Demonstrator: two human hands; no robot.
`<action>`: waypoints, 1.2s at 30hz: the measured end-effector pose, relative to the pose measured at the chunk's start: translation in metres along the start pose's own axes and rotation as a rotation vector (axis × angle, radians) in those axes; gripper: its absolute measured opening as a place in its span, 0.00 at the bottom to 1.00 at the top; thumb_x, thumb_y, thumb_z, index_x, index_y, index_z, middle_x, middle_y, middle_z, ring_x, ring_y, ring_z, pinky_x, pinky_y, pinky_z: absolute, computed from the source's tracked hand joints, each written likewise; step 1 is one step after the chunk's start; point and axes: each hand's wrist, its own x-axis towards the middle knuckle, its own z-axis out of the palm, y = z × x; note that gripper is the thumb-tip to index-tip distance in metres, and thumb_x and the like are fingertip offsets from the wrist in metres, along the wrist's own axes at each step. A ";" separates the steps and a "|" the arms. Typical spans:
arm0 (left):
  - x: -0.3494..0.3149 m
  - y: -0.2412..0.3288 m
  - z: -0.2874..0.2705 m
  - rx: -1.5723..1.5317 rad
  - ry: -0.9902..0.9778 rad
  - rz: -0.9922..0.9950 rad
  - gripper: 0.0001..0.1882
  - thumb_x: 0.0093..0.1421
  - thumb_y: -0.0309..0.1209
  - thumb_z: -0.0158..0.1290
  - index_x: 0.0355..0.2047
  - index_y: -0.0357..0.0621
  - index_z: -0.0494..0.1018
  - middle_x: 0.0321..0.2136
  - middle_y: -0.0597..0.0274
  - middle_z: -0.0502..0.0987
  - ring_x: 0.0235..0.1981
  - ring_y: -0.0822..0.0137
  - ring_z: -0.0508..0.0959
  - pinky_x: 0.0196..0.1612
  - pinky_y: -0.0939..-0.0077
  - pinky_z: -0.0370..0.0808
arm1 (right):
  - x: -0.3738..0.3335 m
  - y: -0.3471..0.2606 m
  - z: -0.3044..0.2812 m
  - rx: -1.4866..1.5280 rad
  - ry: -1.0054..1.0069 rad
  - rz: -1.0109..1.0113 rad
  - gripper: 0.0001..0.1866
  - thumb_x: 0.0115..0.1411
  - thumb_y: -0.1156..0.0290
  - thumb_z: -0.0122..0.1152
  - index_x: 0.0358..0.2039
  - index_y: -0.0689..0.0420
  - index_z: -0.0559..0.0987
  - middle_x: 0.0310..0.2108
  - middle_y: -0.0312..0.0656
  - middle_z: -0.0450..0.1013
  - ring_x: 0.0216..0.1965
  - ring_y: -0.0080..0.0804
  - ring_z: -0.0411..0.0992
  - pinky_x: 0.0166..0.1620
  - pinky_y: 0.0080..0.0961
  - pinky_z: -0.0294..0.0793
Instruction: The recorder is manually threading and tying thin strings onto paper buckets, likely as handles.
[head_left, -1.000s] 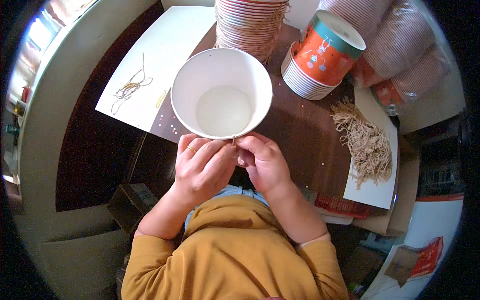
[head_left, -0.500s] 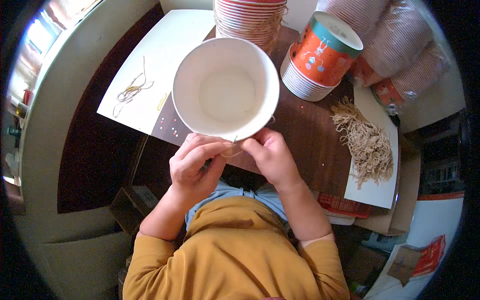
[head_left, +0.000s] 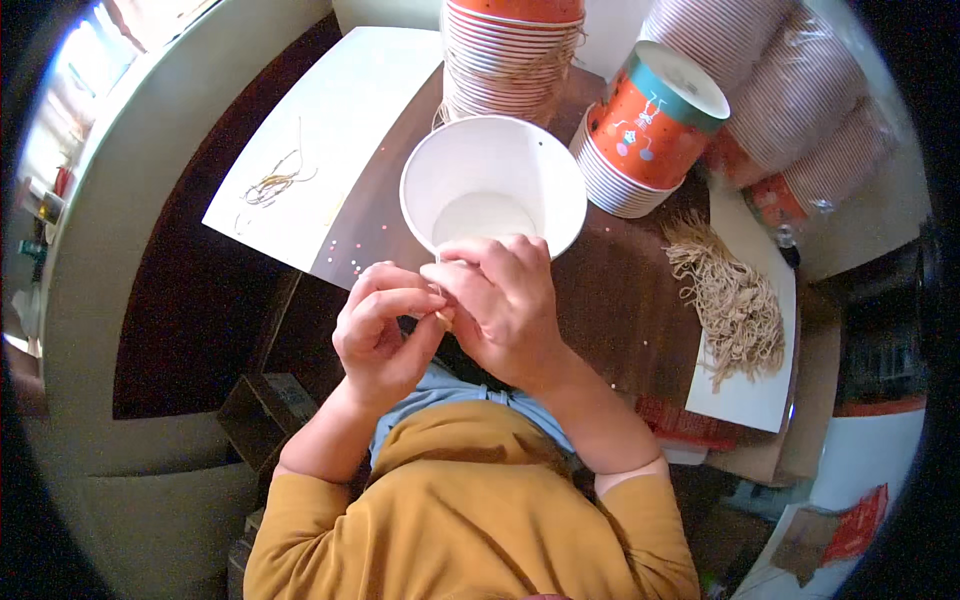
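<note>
A white paper bucket point(head_left: 560, 200) stands in front of me, its mouth facing up and tilted toward me. My right hand point(head_left: 505, 305) is closed at the near rim, its curled fingers hiding part of the rim and inside wall. Whatever lies under those fingers is hidden. Right beside it, my left hand point(head_left: 380, 330) pinches a small yellowish piece point(head_left: 445, 319) between thumb and fingers. A short bit of thin pale string shows between the two hands.
Behind the bucket rises a stack of nested buckets point(head_left: 510, 70). At right are an orange and teal upside-down bucket point(head_left: 640, 120), wrapped bucket stacks point(head_left: 800, 90) and a beige cord bundle point(head_left: 735, 300). Thin yellowish strands point(head_left: 270, 185) lie on white board point(head_left: 350, 90) at left.
The bucket has shifted away and to the right. My right hand has moved up over its near rim. The yellow strip on the left board no longer shows there.
</note>
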 end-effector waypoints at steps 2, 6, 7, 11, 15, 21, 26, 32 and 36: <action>0.001 0.003 -0.003 0.013 0.004 0.012 0.11 0.46 0.13 0.56 0.29 0.38 0.72 0.27 0.58 0.73 0.28 0.67 0.71 0.31 0.77 0.68 | -0.001 0.001 0.005 0.016 0.034 -0.022 0.10 0.49 0.66 0.61 0.33 0.52 0.78 0.35 0.34 0.72 0.36 0.33 0.68 0.40 0.34 0.62; -0.004 0.004 -0.011 -0.201 0.082 -0.067 0.05 0.52 0.20 0.57 0.27 0.37 0.71 0.27 0.58 0.73 0.30 0.65 0.71 0.37 0.73 0.68 | -0.002 0.004 0.011 -0.033 0.102 0.007 0.07 0.47 0.68 0.63 0.29 0.49 0.80 0.32 0.30 0.73 0.33 0.31 0.68 0.39 0.33 0.62; -0.004 0.006 -0.014 -0.216 0.045 -0.041 0.05 0.52 0.21 0.57 0.27 0.37 0.71 0.27 0.57 0.73 0.30 0.65 0.71 0.38 0.72 0.68 | -0.001 0.005 0.011 -0.084 0.070 0.039 0.08 0.46 0.68 0.64 0.29 0.49 0.80 0.32 0.29 0.73 0.33 0.30 0.68 0.38 0.33 0.62; -0.005 0.006 -0.015 -0.337 0.060 -0.076 0.05 0.54 0.23 0.56 0.28 0.38 0.70 0.30 0.56 0.72 0.31 0.65 0.71 0.39 0.72 0.67 | -0.001 0.007 0.005 -0.053 -0.019 0.033 0.09 0.45 0.69 0.66 0.31 0.48 0.80 0.31 0.30 0.73 0.31 0.32 0.69 0.38 0.33 0.63; -0.003 0.010 -0.016 -0.673 0.178 -0.228 0.05 0.58 0.25 0.52 0.32 0.40 0.66 0.37 0.53 0.70 0.36 0.65 0.69 0.44 0.72 0.67 | -0.001 0.022 -0.019 -0.015 -0.096 -0.032 0.10 0.45 0.72 0.67 0.30 0.51 0.79 0.30 0.34 0.74 0.31 0.34 0.71 0.40 0.35 0.66; 0.040 0.009 -0.055 -0.762 0.406 -0.123 0.03 0.64 0.28 0.48 0.33 0.44 0.66 0.22 0.65 0.70 0.26 0.71 0.70 0.33 0.77 0.66 | 0.001 0.039 -0.077 0.034 -0.298 0.020 0.07 0.44 0.75 0.67 0.26 0.53 0.79 0.26 0.36 0.74 0.29 0.35 0.71 0.38 0.33 0.65; 0.069 -0.017 -0.083 -0.679 0.570 -0.236 0.04 0.62 0.27 0.52 0.36 0.41 0.73 0.26 0.60 0.78 0.23 0.76 0.74 0.24 0.85 0.68 | -0.012 0.053 -0.127 0.094 -0.430 0.090 0.07 0.42 0.75 0.68 0.24 0.54 0.79 0.28 0.35 0.76 0.31 0.34 0.72 0.41 0.31 0.65; 0.075 -0.038 -0.051 -0.667 0.524 -0.513 0.04 0.60 0.27 0.53 0.34 0.42 0.71 0.27 0.59 0.78 0.19 0.81 0.67 0.24 0.88 0.65 | -0.032 0.065 -0.191 0.066 -0.636 0.312 0.07 0.41 0.73 0.69 0.24 0.54 0.82 0.33 0.36 0.78 0.45 0.37 0.73 0.56 0.42 0.62; 0.065 -0.026 -0.010 -0.500 0.319 -0.501 0.04 0.58 0.26 0.55 0.33 0.38 0.75 0.27 0.64 0.78 0.28 0.79 0.75 0.32 0.85 0.70 | -0.010 0.059 -0.219 -0.133 -0.739 0.320 0.22 0.39 0.71 0.70 0.39 0.57 0.80 0.45 0.45 0.74 0.48 0.42 0.71 0.58 0.44 0.61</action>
